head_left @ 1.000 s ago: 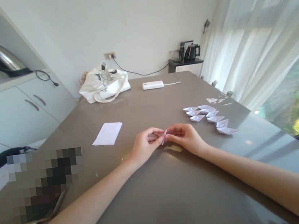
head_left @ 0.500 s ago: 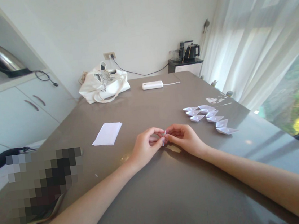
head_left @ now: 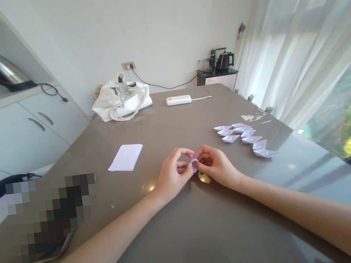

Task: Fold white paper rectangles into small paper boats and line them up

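Observation:
A small folded piece of white paper (head_left: 194, 164) is held between both hands above the middle of the table. My left hand (head_left: 174, 171) pinches its left side, with the thumb low and the index finger arched above. My right hand (head_left: 215, 163) grips the other side between thumb and fingers. Much of the paper is hidden by the fingertips. Several folded paper boats (head_left: 253, 139) stand in two slanting rows to the right of my right hand. Left of my left hand lies a small stack of white paper sheets (head_left: 126, 157).
White paper scraps (head_left: 252, 117) lie near the table's right edge. A white power bank (head_left: 178, 100) with a short cable and a white handbag (head_left: 122, 99) rest at the far end. A pixelated dark object (head_left: 55, 219) is at the left front.
The folded paper has turned and shows more of its face. My left index finger has lifted off it, widening the gap to the thumb. The boats and stack have not moved.

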{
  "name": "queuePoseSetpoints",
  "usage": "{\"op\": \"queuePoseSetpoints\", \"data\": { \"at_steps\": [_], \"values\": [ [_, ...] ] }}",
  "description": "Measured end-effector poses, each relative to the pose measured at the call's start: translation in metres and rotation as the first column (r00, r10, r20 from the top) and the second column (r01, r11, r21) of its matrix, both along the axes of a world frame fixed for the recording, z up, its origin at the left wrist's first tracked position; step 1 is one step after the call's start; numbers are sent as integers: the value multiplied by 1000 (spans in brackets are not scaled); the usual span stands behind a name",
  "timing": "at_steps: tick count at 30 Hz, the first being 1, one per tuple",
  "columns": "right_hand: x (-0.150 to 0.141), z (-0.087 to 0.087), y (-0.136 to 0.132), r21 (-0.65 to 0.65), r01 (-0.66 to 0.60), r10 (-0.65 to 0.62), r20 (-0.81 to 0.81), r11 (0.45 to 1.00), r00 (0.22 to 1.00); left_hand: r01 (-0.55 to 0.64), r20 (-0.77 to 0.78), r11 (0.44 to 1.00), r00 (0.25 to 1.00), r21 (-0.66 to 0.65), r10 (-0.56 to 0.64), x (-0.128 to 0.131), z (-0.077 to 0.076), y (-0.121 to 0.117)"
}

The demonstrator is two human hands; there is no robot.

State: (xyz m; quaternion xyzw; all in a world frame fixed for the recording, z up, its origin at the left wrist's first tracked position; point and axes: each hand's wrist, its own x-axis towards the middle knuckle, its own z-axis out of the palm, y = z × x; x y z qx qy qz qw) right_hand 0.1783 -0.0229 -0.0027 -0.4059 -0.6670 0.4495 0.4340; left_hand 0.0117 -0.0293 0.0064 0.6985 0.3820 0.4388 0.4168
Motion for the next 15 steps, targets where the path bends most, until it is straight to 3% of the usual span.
{"op": "queuePoseSetpoints", "data": {
  "at_steps": [6, 11, 15],
  "values": [
    [1, 2, 1, -31, -6, 4, -72, 1000, 997, 16, 28, 999, 999, -30, -15, -3, -2, 7],
    [1, 0, 6, -62, -2, -5, -122, 998, 993, 63, 162, 983, 986, -172, -35, -4, -5, 14],
    [2, 2, 9, -164, -69, 36, -196, 984, 980, 65, 221, 965, 975, -252, -7, -5, -4, 15]
  ]
}}
